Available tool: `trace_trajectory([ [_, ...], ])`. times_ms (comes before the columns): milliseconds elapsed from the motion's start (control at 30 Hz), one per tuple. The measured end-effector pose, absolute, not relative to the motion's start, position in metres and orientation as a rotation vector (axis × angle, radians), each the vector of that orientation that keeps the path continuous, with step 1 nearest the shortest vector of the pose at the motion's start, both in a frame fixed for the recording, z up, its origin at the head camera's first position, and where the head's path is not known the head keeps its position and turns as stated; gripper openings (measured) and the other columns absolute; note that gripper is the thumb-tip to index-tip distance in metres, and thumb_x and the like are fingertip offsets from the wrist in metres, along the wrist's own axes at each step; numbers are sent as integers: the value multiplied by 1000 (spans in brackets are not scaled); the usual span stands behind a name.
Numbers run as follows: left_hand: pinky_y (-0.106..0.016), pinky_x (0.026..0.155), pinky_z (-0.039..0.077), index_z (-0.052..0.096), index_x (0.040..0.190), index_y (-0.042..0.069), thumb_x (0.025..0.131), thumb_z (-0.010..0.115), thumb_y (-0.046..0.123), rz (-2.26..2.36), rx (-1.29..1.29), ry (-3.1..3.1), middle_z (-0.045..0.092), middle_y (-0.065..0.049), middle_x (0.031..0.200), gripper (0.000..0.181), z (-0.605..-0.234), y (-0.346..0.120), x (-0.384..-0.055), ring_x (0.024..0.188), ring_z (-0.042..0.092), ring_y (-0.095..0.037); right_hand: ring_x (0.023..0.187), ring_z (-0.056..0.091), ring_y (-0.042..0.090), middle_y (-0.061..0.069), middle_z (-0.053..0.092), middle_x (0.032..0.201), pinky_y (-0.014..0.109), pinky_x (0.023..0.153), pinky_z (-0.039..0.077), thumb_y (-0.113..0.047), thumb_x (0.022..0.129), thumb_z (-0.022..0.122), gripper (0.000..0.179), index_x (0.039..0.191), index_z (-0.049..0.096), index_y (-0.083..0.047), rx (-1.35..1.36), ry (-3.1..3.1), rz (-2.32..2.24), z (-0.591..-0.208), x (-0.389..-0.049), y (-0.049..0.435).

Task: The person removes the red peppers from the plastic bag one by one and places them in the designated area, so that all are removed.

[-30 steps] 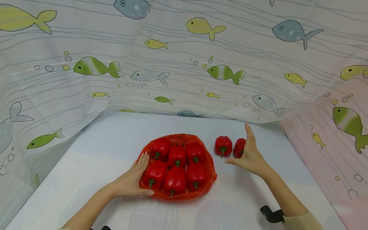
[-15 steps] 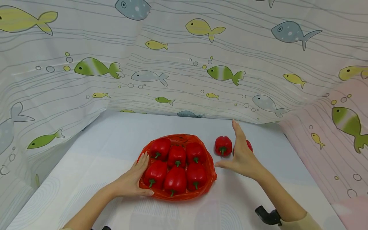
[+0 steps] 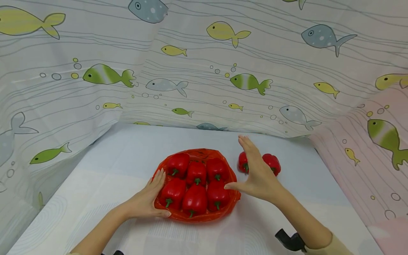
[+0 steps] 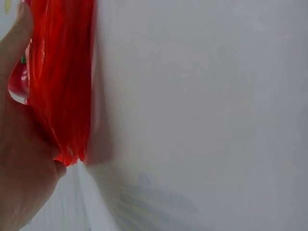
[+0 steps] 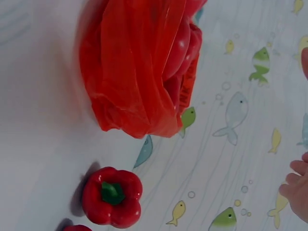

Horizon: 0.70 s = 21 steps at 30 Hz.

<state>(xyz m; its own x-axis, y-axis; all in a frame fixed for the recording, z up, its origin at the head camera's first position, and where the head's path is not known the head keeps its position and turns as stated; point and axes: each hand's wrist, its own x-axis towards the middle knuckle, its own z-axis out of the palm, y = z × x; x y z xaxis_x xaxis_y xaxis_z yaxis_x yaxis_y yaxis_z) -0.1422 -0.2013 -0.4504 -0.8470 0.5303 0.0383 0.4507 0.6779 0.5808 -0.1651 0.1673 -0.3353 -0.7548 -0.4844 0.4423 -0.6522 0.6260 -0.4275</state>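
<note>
Red plastic bag (image 3: pixel 204 153): on the white table (image 3: pixel 111 170), around six bell peppers (image 3: pixel 195 202); probably limp and slippery, best cradled low at both sides.
Left hand (image 3: pixel 152 197): spread against left rim.
Right hand (image 3: pixel 257 177): spread, nothing held, near right rim.

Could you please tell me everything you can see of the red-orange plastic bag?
The wrinkled red-orange plastic bag sits open-topped on the white table, rounded like a bowl and slightly translucent. A crumpled corner juts out at its right; dark, partly hidden lettering shows at its far side. Six green-stemmed red bell peppers lie inside. The left hand rests against its left side; the right hand is near its right edge, with no contact visible.
</note>
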Motion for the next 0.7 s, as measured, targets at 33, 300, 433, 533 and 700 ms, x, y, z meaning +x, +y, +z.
trace_trajectory([
  [33,-65,109,10,8,149,-12,73,74,59,898,810,2753,1,-27,157,123,-450,-201,-142,144,1,-42,145,14,20,1,17,159,50,92,49,-39,61,91,124,155,12,-18,930,-2562,844,-335,-164,166],
  [300,-64,110,10,8,149,-10,73,74,60,894,799,2747,1,-25,158,123,-450,-201,-142,145,2,-40,134,39,20,3,45,145,42,94,50,-30,65,90,93,143,42,-11,1068,-2420,922,-335,-164,155],
  [433,-64,110,10,8,149,-10,73,74,60,892,798,2754,1,-25,158,123,-450,-201,-141,145,2,-40,127,48,20,5,55,136,40,92,51,-25,65,91,80,134,53,-9,1113,-2335,989,-334,-164,152],
  [533,-64,110,11,8,149,-11,72,74,60,892,799,2757,1,-26,158,123,-450,-201,-141,144,2,-41,126,49,19,4,56,134,37,92,51,-24,65,91,77,132,55,-10,1134,-2317,1020,-334,-164,150],
  [700,-63,110,10,8,149,-10,72,74,61,888,789,2752,1,-25,158,124,-450,-201,-142,145,2,-40,124,50,18,1,57,132,35,88,54,-28,67,90,75,131,56,-12,1163,-2401,1045,-338,-165,146],
])
